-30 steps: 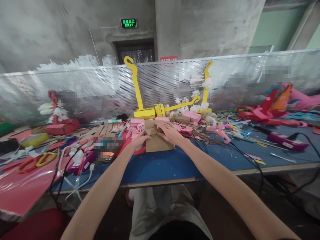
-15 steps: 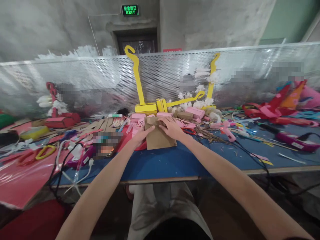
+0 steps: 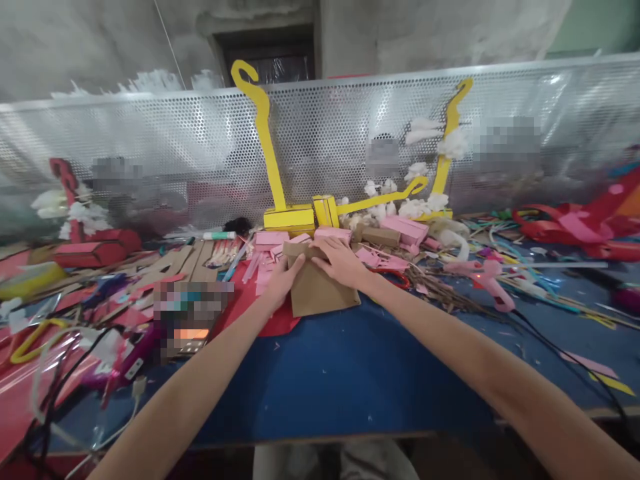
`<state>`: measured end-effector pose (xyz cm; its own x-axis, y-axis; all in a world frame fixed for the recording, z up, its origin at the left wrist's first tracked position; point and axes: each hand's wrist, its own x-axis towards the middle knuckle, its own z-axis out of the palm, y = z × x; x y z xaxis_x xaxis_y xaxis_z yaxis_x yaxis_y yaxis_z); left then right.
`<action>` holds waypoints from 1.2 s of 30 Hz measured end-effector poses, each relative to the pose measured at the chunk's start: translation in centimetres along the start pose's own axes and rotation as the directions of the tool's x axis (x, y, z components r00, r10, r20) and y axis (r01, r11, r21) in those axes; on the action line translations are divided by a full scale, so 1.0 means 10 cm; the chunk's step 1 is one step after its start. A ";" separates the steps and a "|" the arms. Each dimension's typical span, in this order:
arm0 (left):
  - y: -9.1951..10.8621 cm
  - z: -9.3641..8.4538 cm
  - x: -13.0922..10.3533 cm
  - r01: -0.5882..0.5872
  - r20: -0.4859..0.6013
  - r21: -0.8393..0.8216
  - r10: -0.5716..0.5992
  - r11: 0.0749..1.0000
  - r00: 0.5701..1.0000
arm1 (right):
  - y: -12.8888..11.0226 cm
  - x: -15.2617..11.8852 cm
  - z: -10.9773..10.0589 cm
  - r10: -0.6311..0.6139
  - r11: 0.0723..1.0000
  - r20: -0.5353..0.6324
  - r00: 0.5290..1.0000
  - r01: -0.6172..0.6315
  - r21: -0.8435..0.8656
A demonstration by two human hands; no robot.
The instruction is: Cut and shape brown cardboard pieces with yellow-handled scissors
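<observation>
A piece of brown cardboard point(image 3: 324, 292) stands tilted at the middle of the table, a bent strip along its top edge. My left hand point(image 3: 285, 280) grips its upper left edge, thumb on the near face. Over the top edge lies my right hand point(image 3: 342, 261), its fingers bent behind the fold and its thumb in front. Both hands are closed on the cardboard, with some fingertips hidden. Just behind are small pink boxes point(image 3: 273, 238) and a yellow hook-shaped stand point(image 3: 271, 160) on a yellow base.
A pink glue gun point(image 3: 493, 280) with a black cord lies at right. Toward the left are a blurred-out device point(image 3: 193, 320), cables and a purple tool point(image 3: 123, 363). A perforated metal panel point(image 3: 320, 147) borders the blue table point(image 3: 320, 380) at the back.
The view has tilted down and come closer to the table. Both hands keep hold of the cardboard, with the right hand still over its top edge.
</observation>
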<state>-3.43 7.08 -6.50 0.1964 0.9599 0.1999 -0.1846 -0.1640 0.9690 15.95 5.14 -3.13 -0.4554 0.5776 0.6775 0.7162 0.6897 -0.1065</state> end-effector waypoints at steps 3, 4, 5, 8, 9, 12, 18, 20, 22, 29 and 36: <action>-0.03 -0.02 -0.06 0.031 0.001 -0.001 -0.031 1.000 1.000 | 0.03 -0.03 -0.03 -0.006 1.000 0.008 1.000 0.006 0.026; -0.04 -0.03 -0.09 0.046 0.004 -0.002 -0.046 0.999 0.999 | 0.04 -0.04 -0.03 -0.006 0.999 0.008 1.000 0.006 0.035; -0.05 -0.04 -0.11 0.059 0.000 -0.002 -0.059 0.998 0.998 | 0.05 -0.04 -0.02 -0.006 0.999 0.008 1.000 0.006 0.047; -0.07 -0.06 -0.15 0.082 -0.047 0.002 -0.082 0.997 0.996 | 0.07 -0.07 0.04 0.019 0.996 -0.010 1.000 -0.018 0.088; -0.07 -0.06 -0.16 0.091 -0.064 0.003 -0.091 0.996 0.994 | 0.08 -0.08 0.07 0.029 0.994 -0.015 0.999 -0.028 0.104; -0.05 -0.05 -0.17 0.132 -0.097 -0.003 -0.132 0.991 0.987 | 0.10 -0.11 0.14 0.055 0.988 -0.016 0.998 -0.052 0.145; 0.08 0.00 -0.21 0.248 -0.100 -0.058 -0.253 0.967 0.962 | 0.10 -0.10 0.12 0.076 0.976 0.035 0.996 -0.082 0.201; 0.10 0.01 -0.21 0.286 -0.091 -0.062 -0.290 0.956 0.953 | 0.10 -0.09 0.11 0.057 0.976 0.057 0.997 -0.068 0.205; 0.09 0.00 -0.20 0.322 -0.132 -0.062 -0.327 0.945 0.936 | 0.10 -0.08 0.11 0.040 0.978 0.079 0.996 -0.055 0.199; 0.05 -0.02 -0.17 0.251 -0.161 -0.086 -0.262 0.964 0.952 | -0.06 0.02 -0.10 -0.017 0.998 0.107 0.994 0.010 0.066; 0.04 -0.01 -0.19 0.097 -0.130 0.079 -0.086 0.992 0.988 | -0.66 -0.14 -0.64 -0.049 0.999 0.149 0.988 0.047 0.015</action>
<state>-3.97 5.17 -6.54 0.0849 0.9918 0.0952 -0.0883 -0.0877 0.9922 15.27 -3.00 1.34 -0.5637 0.6021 0.5655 0.6862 0.7224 -0.0852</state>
